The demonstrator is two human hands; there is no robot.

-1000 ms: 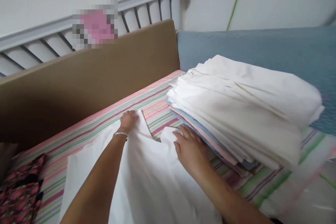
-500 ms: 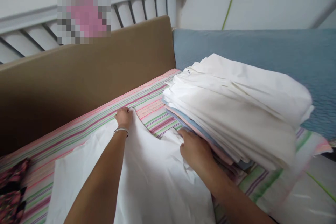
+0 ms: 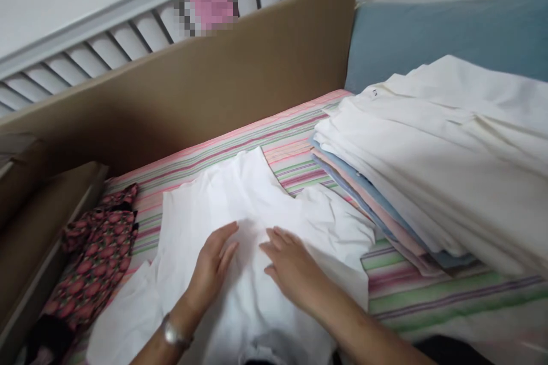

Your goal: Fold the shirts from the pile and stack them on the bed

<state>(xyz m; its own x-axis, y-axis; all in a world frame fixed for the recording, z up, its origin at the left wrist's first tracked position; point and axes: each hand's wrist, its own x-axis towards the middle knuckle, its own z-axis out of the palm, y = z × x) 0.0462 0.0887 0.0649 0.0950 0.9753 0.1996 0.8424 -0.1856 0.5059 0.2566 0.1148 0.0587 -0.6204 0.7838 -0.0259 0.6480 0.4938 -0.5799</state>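
Observation:
A white garment (image 3: 248, 205) lies spread on the striped sheet (image 3: 295, 154) in front of me. My left hand (image 3: 212, 265), with a bracelet at the wrist, rests flat on its middle, fingers stretched out. My right hand (image 3: 289, 265) lies flat beside it on the same cloth, fingers apart. Neither hand grips anything. The fingertips of both hands nearly meet over a slight fold in the fabric.
A tall stack of folded white, blue and pink cloths (image 3: 432, 154) sits at the right. A dark floral fabric (image 3: 94, 251) lies at the left by a brown board (image 3: 47, 222). A brown headboard (image 3: 192, 91) and a blue cushion (image 3: 428, 34) stand behind.
Both hands have let go of the garment's far corners and drawn back toward me, now lying flat on its middle. The view has shifted left and down.

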